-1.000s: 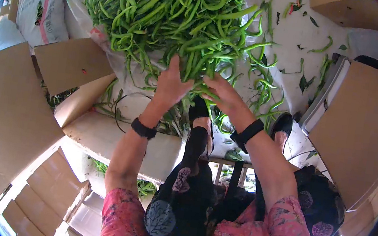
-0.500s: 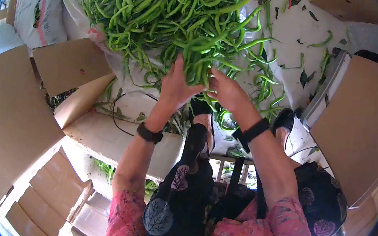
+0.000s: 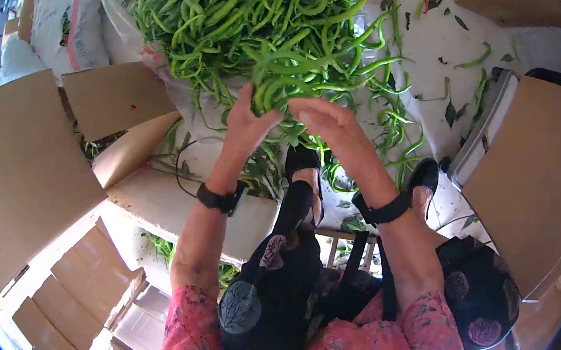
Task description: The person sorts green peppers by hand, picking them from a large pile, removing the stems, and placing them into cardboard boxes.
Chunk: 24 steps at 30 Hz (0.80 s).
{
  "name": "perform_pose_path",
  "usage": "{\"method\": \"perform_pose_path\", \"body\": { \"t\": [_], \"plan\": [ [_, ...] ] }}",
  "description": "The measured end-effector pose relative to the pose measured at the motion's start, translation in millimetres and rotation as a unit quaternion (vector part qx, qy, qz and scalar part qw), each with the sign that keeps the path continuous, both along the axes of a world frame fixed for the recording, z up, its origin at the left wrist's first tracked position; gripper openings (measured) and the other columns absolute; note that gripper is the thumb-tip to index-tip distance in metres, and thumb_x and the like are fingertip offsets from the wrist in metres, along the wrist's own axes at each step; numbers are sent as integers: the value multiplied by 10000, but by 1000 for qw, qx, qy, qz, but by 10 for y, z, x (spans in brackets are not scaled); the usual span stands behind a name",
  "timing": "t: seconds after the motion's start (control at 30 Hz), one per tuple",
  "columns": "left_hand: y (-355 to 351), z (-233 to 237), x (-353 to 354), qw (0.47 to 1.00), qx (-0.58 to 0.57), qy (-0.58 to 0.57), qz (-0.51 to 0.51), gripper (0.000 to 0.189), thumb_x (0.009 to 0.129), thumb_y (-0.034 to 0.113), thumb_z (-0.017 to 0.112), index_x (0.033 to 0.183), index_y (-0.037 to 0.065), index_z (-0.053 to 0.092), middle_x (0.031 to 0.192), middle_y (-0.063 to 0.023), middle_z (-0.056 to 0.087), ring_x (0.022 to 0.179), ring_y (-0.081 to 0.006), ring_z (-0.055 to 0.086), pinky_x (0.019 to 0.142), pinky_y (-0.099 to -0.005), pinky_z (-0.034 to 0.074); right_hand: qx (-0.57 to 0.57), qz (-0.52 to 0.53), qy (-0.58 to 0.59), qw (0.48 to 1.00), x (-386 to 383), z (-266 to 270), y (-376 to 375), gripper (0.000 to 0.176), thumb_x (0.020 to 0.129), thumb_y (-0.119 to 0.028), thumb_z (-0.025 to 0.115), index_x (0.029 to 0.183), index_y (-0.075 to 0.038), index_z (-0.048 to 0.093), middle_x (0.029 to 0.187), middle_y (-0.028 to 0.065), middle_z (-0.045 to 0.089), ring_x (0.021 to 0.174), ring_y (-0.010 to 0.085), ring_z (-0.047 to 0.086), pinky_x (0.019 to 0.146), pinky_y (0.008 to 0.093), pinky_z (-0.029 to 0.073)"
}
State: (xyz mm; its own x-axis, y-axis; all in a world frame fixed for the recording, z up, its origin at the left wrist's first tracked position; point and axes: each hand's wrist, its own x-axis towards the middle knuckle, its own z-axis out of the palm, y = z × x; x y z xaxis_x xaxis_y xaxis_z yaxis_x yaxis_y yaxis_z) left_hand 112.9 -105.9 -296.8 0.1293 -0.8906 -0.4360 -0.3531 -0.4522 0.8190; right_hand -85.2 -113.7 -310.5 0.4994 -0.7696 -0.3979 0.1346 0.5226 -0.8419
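A bunch of long green chili peppers [image 3: 277,82] is in my left hand [image 3: 248,120], with the thumb on the near side and the fingers behind the peppers. My right hand [image 3: 325,118] is just right of the bunch, its back turned up and its fingers stretched leftward, close to the stems and my left thumb. Beyond both hands rises a big heap of green chili peppers [image 3: 210,6] on plastic sheeting. Loose peppers [image 3: 390,122] trail down the heap's right side.
Cardboard boxes with raised flaps [image 3: 18,176] stand at the left, one flap near my left forearm. A large cardboard panel [image 3: 528,179] leans at the right beside a grey-edged object. White sacks [image 3: 71,13] sit at back left. Leaves and stray peppers [image 3: 476,59] litter the pale floor.
Both hands have shifted slightly left, carrying the bunch along. The right hand has turned its back upward, and the peppers in the left hand now slant to the right.
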Motion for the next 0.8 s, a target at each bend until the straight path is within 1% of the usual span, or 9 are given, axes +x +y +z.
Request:
{"method": "perform_pose_path", "body": {
  "t": [0.07, 0.13, 0.23, 0.27, 0.33, 0.4, 0.5, 0.7, 0.8],
  "plan": [
    [-77, 15, -4, 986, -24, -159, -54, 611, 673, 136, 716, 1214, -38, 492, 1053, -133, 618, 948, -225, 597, 854, -321, 475, -13, -17, 26, 999, -76, 112, -21, 392, 927, -295, 573, 1228, -46, 600, 1057, 36, 661, 987, 140, 604, 868, 299, 468],
    [-157, 119, -36, 988, -43, -133, -61, 644, 677, 153, 709, 1244, -44, 479, 1076, -145, 618, 963, -231, 598, 872, -321, 466, 38, -33, -13, 999, -214, 230, 65, 364, 939, -297, 576, 1200, -47, 615, 1081, 33, 662, 974, 117, 606, 851, 292, 487],
    [-269, 585, 134, 988, -97, -115, -39, 710, 684, 188, 696, 1305, -55, 452, 1123, -170, 618, 993, -241, 600, 907, -322, 447, 67, -112, 22, 991, -315, 164, 163, 330, 931, -300, 582, 1156, -62, 625, 1045, 15, 662, 929, 110, 610, 806, 282, 478],
    [-358, 697, 155, 995, -98, 16, -24, 671, 691, 170, 668, 1291, -50, 464, 1111, -165, 617, 982, -245, 605, 913, -345, 455, 75, -163, 51, 982, -375, 221, 110, 317, 928, -298, 583, 1143, -69, 626, 1031, 13, 663, 913, 109, 610, 786, 276, 474],
    [-305, 929, 178, 961, -60, 270, 3, 599, 705, 133, 612, 1264, -40, 487, 1087, -155, 615, 960, -252, 614, 924, -392, 471, 84, -183, 23, 979, -487, 334, 186, 301, 923, -291, 589, 1127, -72, 626, 1007, 18, 665, 888, 104, 603, 757, 265, 459],
    [-334, 1293, 119, 958, -95, 268, 38, 555, 714, 118, 578, 1242, -31, 497, 1070, -149, 608, 953, -259, 614, 912, -410, 487, 107, -202, 4, 974, -541, 391, 111, 313, 919, -291, 595, 1137, -67, 619, 1000, 22, 664, 884, 105, 601, 758, 267, 459],
    [-348, 1621, 85, 927, -97, 359, 45, 522, 746, 177, 586, 1227, -11, 510, 999, -118, 603, 957, -256, 602, 875, -373, 493, 93, -210, -47, 972, -635, 663, 136, 330, 920, -291, 604, 1166, -71, 607, 1000, 15, 662, 876, 99, 598, 762, 265, 457],
    [-127, 2315, -69, 887, -107, 449, -8, 473, 804, 205, 556, 1221, -12, 509, 1039, -137, 597, 940, -258, 597, 866, -378, 494, 68, -197, -138, 968, -829, 1176, 389, 336, 926, -279, 605, 1172, -51, 596, 1022, 21, 651, 862, 88, 588, 749, 237, 443],
    [47, 2570, -224, 845, -88, 526, -42, 485, 817, 217, 543, 1239, -17, 490, 1066, -155, 580, 967, -261, 583, 847, -388, 497, 33, -207, -179, 961, -969, 1437, 595, 370, 925, -313, 609, 1177, -43, 593, 1051, 28, 642, 903, 97, 580, 784, 250, 443]
  ]
}}
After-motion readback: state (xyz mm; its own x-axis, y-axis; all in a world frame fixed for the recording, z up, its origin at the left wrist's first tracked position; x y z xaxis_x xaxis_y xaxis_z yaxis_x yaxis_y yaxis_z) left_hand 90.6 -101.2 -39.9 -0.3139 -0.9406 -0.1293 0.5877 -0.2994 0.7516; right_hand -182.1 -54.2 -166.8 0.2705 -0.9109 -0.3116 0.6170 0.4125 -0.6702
